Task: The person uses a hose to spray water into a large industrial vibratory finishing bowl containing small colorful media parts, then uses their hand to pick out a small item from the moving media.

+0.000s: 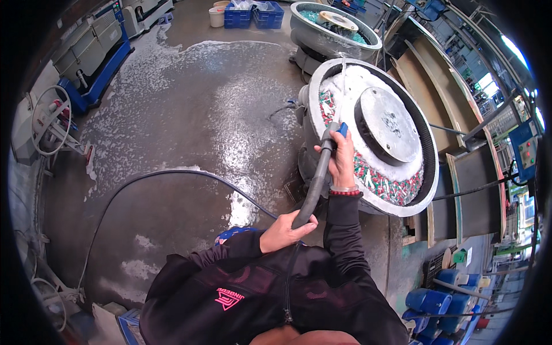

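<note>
My right hand (341,158) grips the grey pipe (317,183) of a water hose near its blue valve handle (343,129). Lower down, my left hand (285,231) is wrapped round the same pipe close to my body. The pipe's far end reaches over the rim of a round vibratory finishing tub (428,172). Inside the tub, red, green and white pieces (386,183) lie partly under white foam (355,77). A grey disc-topped hub (393,123) rises from the tub's middle. A dark hose (167,172) loops across the floor toward my left hand.
Behind the near tub stands a second round tub (299,23) with bluish contents. Blue crates (267,16) and a white bucket (216,17) stand at the back. Machines (92,52) line the left. Wooden troughs (443,98) and blue drums (428,302) are on the right. Foam and water wet the floor (190,115).
</note>
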{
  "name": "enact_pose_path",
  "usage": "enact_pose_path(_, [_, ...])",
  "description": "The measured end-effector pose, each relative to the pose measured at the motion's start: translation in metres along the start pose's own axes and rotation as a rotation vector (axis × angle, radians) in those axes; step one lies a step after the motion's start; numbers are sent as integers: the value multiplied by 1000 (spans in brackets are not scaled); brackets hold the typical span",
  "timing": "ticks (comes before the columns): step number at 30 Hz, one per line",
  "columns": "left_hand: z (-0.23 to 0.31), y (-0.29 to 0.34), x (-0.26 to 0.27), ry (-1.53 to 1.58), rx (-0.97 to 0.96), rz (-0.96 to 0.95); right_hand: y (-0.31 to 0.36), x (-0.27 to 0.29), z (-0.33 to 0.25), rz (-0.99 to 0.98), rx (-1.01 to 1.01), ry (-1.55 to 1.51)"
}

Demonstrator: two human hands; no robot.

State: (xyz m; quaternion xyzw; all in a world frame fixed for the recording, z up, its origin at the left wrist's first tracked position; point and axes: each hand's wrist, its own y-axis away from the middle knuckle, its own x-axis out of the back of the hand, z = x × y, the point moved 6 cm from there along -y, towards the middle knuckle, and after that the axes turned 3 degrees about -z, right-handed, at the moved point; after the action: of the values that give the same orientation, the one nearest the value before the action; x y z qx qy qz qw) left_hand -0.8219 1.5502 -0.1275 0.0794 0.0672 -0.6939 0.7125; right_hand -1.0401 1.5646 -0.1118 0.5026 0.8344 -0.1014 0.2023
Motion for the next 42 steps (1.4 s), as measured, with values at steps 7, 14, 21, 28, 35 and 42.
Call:
enact_pose_path(7, [5, 1, 28, 40, 5, -21, -10, -18, 15, 16, -87, -55])
enact_pose_path(14, [-11, 15, 44, 46, -54, -32, -1, 18, 61, 88, -294, -243])
enact_pose_path(21, [-7, 32, 56, 49, -99, -15, 22, -8, 49, 57, -231, -160])
enact_pose_path(28, [-13, 46, 72, 198, 17, -97, 24, -20, 65, 53, -161, -84])
enact_pose_path(35, [-3, 58, 84, 260, 45, -129, 45, -33, 56, 181, -45, -21])
enact_pose_path(42, [-1, 62, 87, 116, 45, -169, 60, -16, 67, 298, 55, -37])
